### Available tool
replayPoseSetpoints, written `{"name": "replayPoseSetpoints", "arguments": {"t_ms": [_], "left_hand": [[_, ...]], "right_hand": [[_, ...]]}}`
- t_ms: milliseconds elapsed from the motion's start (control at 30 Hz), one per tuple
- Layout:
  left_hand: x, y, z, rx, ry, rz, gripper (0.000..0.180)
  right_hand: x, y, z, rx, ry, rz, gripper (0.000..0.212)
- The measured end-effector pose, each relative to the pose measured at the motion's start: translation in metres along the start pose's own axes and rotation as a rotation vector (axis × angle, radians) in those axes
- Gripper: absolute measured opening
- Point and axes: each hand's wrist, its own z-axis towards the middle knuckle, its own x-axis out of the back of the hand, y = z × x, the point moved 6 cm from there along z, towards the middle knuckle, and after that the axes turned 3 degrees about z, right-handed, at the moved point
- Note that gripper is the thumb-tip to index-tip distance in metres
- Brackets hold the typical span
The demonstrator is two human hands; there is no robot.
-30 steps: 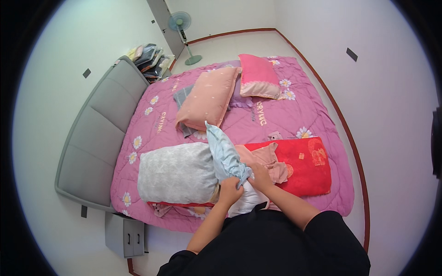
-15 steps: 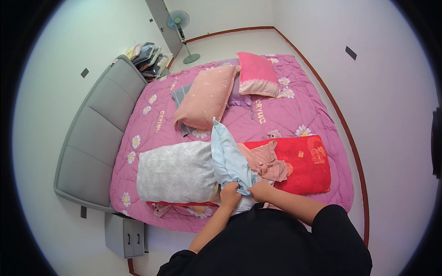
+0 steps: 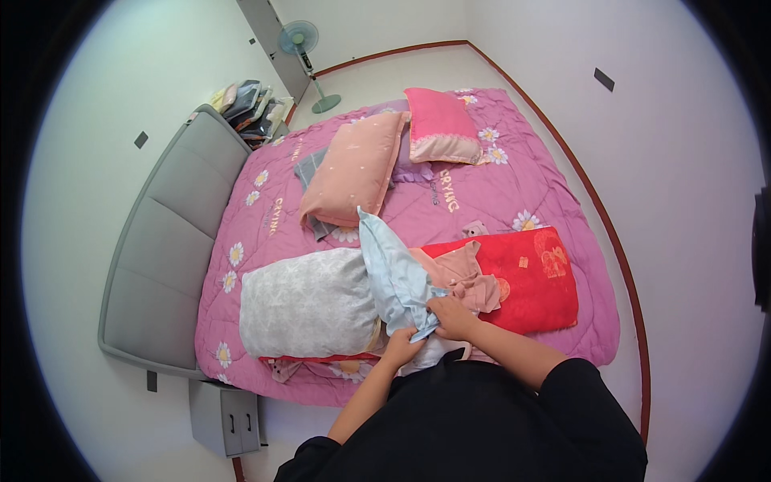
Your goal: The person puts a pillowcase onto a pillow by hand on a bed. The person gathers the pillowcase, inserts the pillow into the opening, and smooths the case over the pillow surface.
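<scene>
Both hands grip the near end of a light blue pillowcase [image 3: 395,269], which stands out puffed and ends in a pointed far corner. My left hand [image 3: 403,347] is closed on its bunched edge. A little farther off and to the right, my right hand [image 3: 452,318] is closed on the same edge. To the left lies a pale grey patterned pillow [image 3: 305,301]. On the right a crumpled peach cloth [image 3: 470,281] lies partly over a red pillow [image 3: 538,281]. White fabric shows under my hands, mostly hidden.
The bed has a pink flowered quilt [image 3: 474,201] and a grey headboard [image 3: 157,241]. Farther back lie a peach pillow [image 3: 353,173] and a pink pillow [image 3: 440,124]. A nightstand [image 3: 225,422] stands near left, stacked packages [image 3: 257,108] far left, and a standing fan [image 3: 301,40] beyond.
My right hand has shifted away from me along the pillowcase edge, while my left hand has come slightly nearer. The pillowcase's far corner has swung a little left. The view has tilted slightly.
</scene>
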Motion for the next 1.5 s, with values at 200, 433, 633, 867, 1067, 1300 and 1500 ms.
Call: {"name": "replayPoseSetpoints", "arguments": {"t_ms": [200,433,633,867,1067,1300,1500], "left_hand": [[0.017,-0.002,-0.003,-0.025,0.253,0.044,0.011],[0.031,0.028,-0.001,-0.209,0.52,0.443,0.025],[0.029,0.017,0.001,-0.109,0.4,0.445,0.018],[0.043,0.006,-0.008,0.003,0.489,0.315,0.02],[0.023,-0.017,-0.009,0.094,0.21,0.425,0.028],[0.023,-0.004,-0.004,0.029,0.142,0.248,0.023],[0.025,-0.01,-0.009,0.063,0.187,0.269,0.027]], "right_hand": [[0.002,0.022,-0.012,-0.029,0.023,0.087,0.037],[-0.002,0.041,-0.001,-0.04,0.285,-0.219,0.028],[-0.027,0.061,0.0,-0.198,-0.021,-0.123,0.02],[0.008,0.002,0.025,-0.027,-0.222,-0.234,0.016],[-0.037,0.044,-0.026,-0.284,-0.352,-0.032,0.023],[-0.047,0.057,-0.019,-0.227,-0.679,-0.01,0.04],[-0.02,0.022,0.002,-0.425,-0.417,0.179,0.07]]}}
